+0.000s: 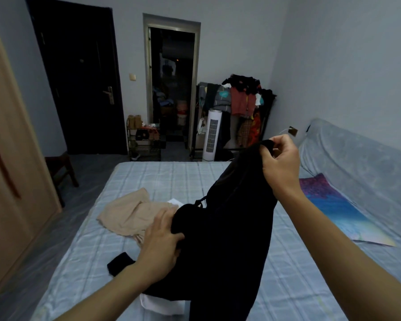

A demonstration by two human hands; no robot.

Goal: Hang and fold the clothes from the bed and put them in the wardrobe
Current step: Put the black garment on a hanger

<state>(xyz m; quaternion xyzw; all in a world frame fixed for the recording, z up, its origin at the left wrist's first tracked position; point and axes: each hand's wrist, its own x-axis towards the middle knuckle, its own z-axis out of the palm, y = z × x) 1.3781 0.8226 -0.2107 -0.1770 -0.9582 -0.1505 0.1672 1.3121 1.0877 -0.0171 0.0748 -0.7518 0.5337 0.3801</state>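
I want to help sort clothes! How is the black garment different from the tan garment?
The black garment is dark and lifted, gripped by the right hand up high and the left hand lower; the tan garment is pale and lies crumpled on the bed. The black garment looks bigger than the tan garment. Both are unfolded cloth.

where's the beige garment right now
In the head view the beige garment lies crumpled on the bed, left of centre, left of the left hand and the black garment.
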